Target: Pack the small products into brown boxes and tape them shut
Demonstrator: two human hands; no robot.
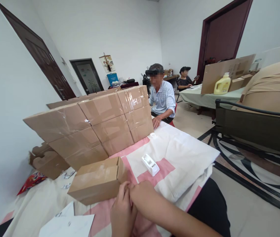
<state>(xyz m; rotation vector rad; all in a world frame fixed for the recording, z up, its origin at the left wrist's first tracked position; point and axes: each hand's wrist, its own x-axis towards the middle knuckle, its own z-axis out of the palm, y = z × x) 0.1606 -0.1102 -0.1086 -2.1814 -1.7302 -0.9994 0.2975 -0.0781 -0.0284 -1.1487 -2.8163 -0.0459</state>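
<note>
My left hand (123, 205) and my right hand (141, 194) meet over the cloth at the bottom middle. The left fingers are curled closed against the right hand. My right hand is bent inward and closed, its fingertips mostly hidden behind its back. Whatever they hold, if anything, cannot be made out. Just left of them lies a closed cardboard box (92, 184), its near right corner close to my left fingers. A white tape dispenser (150, 164) stands on the cloth beyond my right hand.
Stacked taped cardboard boxes (110, 121) form a wall behind. White papers (68, 225) lie front left, a red packet (32, 181) farther left. A co-worker (163, 98) sits across the cloth-covered surface (184, 148); another person (185, 79) sits farther back. A metal frame (253, 131) stands right.
</note>
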